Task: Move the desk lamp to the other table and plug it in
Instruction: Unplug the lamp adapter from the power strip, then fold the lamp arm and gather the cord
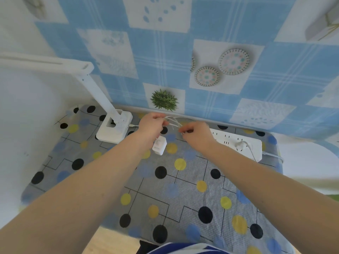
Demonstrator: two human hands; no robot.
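The white desk lamp (113, 125) stands at the back left of the table (165, 189), its arm slanting up to the left. Its thin white cable (173, 120) leaves the base and is bunched in loops between my hands. My left hand (152, 123) grips the looped cable. My right hand (195, 132) pinches the cable loops from the right. A white plug adapter (159, 145) hangs just under my left wrist. A white power strip (238, 143) lies behind my right hand.
A dotted grey cloth covers the table. One white plug (243, 144) with its cord sits in the power strip and runs off the right edge. A blue checked wall covering (183, 52) rises right behind the table. A white wall stands at the left.
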